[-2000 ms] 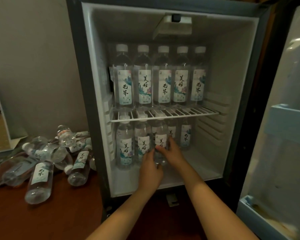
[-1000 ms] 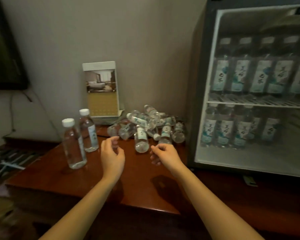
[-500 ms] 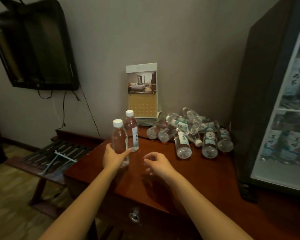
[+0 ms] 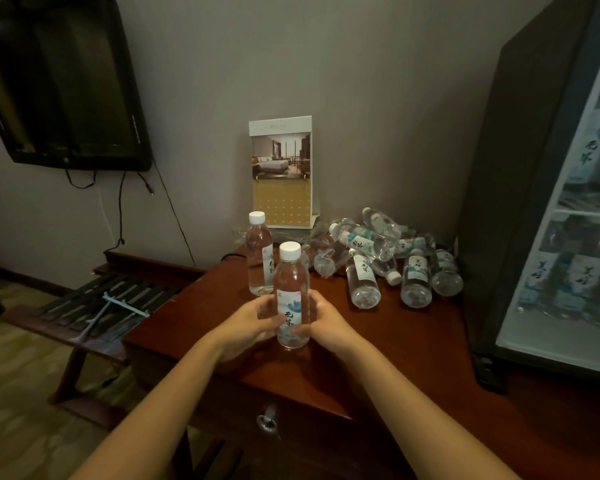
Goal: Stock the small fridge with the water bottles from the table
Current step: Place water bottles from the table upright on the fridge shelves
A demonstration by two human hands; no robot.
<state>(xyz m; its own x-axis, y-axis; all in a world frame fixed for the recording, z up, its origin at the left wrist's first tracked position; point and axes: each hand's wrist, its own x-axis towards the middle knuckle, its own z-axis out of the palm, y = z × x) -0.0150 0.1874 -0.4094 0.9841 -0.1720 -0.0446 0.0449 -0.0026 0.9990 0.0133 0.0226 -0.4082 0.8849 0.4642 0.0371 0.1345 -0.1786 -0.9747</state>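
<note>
A clear water bottle [image 4: 291, 292] with a white cap is held upright over the brown table [image 4: 413, 344], between both hands. My left hand [image 4: 246, 323] grips its left side and my right hand [image 4: 329, 322] grips its right side. A second upright bottle [image 4: 260, 254] stands just behind it. Several more bottles [image 4: 378, 258] lie in a heap further back on the right. The open small fridge [image 4: 575, 216] stands at the right edge, with rows of bottles on its shelves.
A card stand [image 4: 281, 171] with a room photo leans at the wall behind the bottles. A dark TV [image 4: 59, 81] hangs at the upper left, cables below it. A slatted luggage rack [image 4: 94, 306] sits left of the table. A keyed drawer [image 4: 267, 422] faces me.
I turned from the fridge to the table. My left hand took the near upright bottle and brought it toward me; my right hand has joined it on the bottle.
</note>
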